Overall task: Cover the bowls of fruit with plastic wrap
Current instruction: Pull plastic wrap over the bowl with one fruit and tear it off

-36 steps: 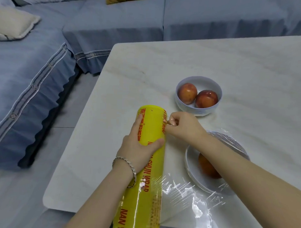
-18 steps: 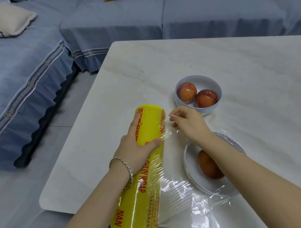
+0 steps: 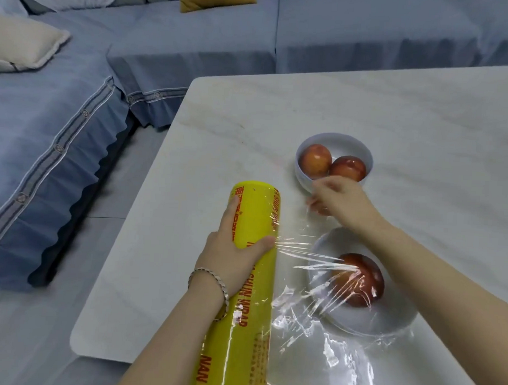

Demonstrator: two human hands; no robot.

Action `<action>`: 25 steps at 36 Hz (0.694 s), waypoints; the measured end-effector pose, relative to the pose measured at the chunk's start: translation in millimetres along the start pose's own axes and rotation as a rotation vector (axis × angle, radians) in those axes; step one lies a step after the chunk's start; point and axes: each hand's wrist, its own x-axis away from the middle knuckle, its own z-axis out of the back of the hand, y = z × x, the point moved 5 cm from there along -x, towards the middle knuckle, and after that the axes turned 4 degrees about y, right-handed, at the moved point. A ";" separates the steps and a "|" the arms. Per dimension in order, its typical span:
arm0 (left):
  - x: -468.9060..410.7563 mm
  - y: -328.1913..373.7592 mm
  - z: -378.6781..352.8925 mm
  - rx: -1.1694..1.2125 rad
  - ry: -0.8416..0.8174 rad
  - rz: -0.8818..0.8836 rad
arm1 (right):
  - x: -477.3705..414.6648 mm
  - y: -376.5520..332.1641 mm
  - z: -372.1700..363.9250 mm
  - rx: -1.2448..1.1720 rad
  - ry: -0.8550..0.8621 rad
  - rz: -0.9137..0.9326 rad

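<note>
My left hand [image 3: 230, 259] grips the yellow wrap roll [image 3: 244, 284]; my right hand [image 3: 337, 199] pinches the stretched film [image 3: 308, 253] beside the far bowl [image 3: 305, 177].

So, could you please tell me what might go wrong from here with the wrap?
The film is bunched into strands over the near bowl, so it may cling to itself instead of spreading flat. The right hand, pinching the film, sits close to the far bowl and could nudge it.
</note>
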 end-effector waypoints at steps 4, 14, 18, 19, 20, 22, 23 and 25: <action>0.3 3.3 1.8 0.031 0.007 -0.011 | 26.9 -12.0 -24.4 0.398 -0.262 0.211; 0.9 2.7 1.8 0.034 -0.007 -0.012 | 51.6 -12.2 -36.4 0.601 -0.282 0.288; 0.0 3.1 0.7 0.036 -0.008 -0.022 | 51.3 -9.5 -37.1 0.590 -0.229 0.285; -0.2 2.8 0.6 0.038 -0.006 -0.024 | 51.2 -9.2 -37.8 0.592 -0.225 0.276; -0.4 2.5 0.5 0.037 -0.005 -0.024 | 51.1 -8.9 -38.3 0.593 -0.219 0.263; -0.2 1.6 -0.3 0.018 -0.006 -0.020 | 50.8 -7.6 -39.7 0.585 -0.199 0.247; -0.1 1.3 -0.8 0.004 -0.006 -0.018 | 50.7 -6.7 -40.5 0.582 -0.181 0.246; 0.3 1.4 -1.3 -0.017 0.000 -0.017 | 49.5 -4.5 -42.9 0.603 -0.134 0.255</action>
